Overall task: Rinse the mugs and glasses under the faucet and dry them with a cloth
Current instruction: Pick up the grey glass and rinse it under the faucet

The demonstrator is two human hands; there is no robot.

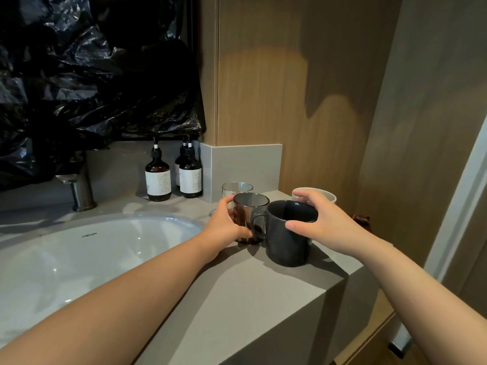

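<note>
Our two bare forearms reach across the grey tabletop point(237, 299) to a cluster of cups at its right end, beside the white sink point(105, 256). Our left hand point(226, 227) curls round the smoked glass point(250, 214). Our right hand point(324, 222) clamps the dark mug point(287, 243) at its rim, thumb on the near wall and fingers over the far edge. Both stand on the tabletop, close together.

We judge the mug heavy, stiff and glazed, and safest held by its handle when wet. The glass seems light, slick and breakable. The mug looks empty; a dark patch low in the glass may be dregs or a reflection. Behind them stand a clear glass point(237, 187), apparently empty, and a white mug point(330, 197).
</note>
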